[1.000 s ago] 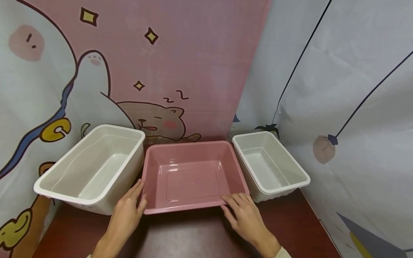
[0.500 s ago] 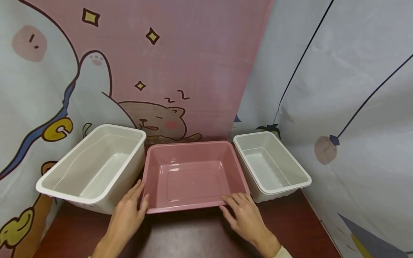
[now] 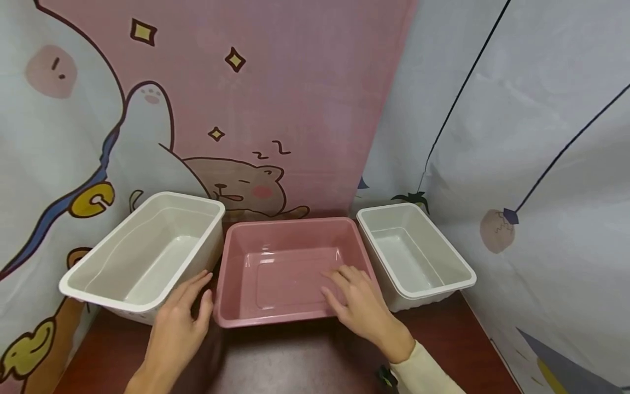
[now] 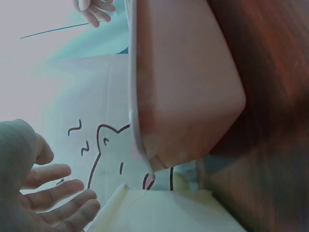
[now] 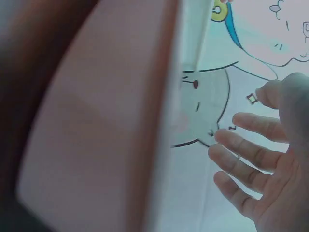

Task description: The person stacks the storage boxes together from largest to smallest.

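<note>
A pink rectangular plastic basin (image 3: 290, 284) sits in the middle of the table, nothing inside it. My left hand (image 3: 177, 323) hovers off its left front corner, fingers extended, beside a large off-white bin (image 3: 162, 273). In the left wrist view those fingers (image 4: 72, 200) are apart from the basin (image 4: 188, 82). Over the basin's front right part I hold my right hand (image 3: 361, 306) with loosely bent, spread fingers. The right wrist view shows that hand (image 5: 260, 169) away from the blurred basin wall (image 5: 101, 111), holding nothing.
To the basin's right stands a smaller off-white bin (image 3: 406, 251), apparently with another nested beneath it. The dark red-brown table (image 3: 275, 355) meets a cartoon-printed cloth (image 3: 315, 109) at the back and sides. A small dark object (image 3: 387, 377) shows by my right sleeve.
Both hands have let go of the basin's rim. The left moved slightly left, away from it; the right lifted and shifted inward above it. The basin stays about where it was.
</note>
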Demonstrator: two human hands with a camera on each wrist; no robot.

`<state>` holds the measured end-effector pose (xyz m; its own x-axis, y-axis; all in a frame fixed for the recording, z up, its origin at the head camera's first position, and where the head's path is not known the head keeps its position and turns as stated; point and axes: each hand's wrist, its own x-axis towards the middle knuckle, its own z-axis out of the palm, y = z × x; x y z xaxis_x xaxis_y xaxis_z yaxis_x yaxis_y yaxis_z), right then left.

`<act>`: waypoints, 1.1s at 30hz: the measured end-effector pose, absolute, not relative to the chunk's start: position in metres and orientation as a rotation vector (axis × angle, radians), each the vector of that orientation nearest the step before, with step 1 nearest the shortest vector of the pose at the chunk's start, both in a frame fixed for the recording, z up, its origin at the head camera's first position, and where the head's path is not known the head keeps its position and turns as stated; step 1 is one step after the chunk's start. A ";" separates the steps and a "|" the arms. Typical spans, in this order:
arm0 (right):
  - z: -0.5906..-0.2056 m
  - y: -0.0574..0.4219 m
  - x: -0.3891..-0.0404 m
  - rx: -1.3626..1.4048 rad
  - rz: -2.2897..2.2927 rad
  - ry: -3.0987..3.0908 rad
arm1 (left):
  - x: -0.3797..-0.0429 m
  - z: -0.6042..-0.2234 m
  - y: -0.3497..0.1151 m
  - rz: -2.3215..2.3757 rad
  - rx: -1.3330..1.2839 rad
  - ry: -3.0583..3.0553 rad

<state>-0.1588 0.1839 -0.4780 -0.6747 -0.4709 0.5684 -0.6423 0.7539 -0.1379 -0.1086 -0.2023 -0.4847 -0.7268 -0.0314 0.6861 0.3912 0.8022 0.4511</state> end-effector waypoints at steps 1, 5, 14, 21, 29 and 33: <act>-0.472 0.180 -0.162 0.836 0.456 -2.460 | -0.108 -0.482 -0.204 -0.779 -0.271 -2.248; -0.453 0.163 -0.175 0.838 0.478 -2.525 | -0.105 -0.475 -0.213 -0.814 -0.243 -2.206; -0.426 0.123 -0.215 0.914 0.519 -2.574 | -0.103 -0.469 -0.227 -0.800 -0.165 -2.146; -0.414 0.092 -0.247 0.992 0.590 -2.609 | -0.099 -0.469 -0.241 -0.768 0.029 -2.202; -0.407 0.058 -0.274 1.044 0.632 -2.659 | -0.096 -0.468 -0.261 -0.723 0.238 -2.314; -0.411 0.037 -0.281 1.069 0.615 -2.691 | -0.095 -0.472 -0.273 -0.736 0.407 -2.450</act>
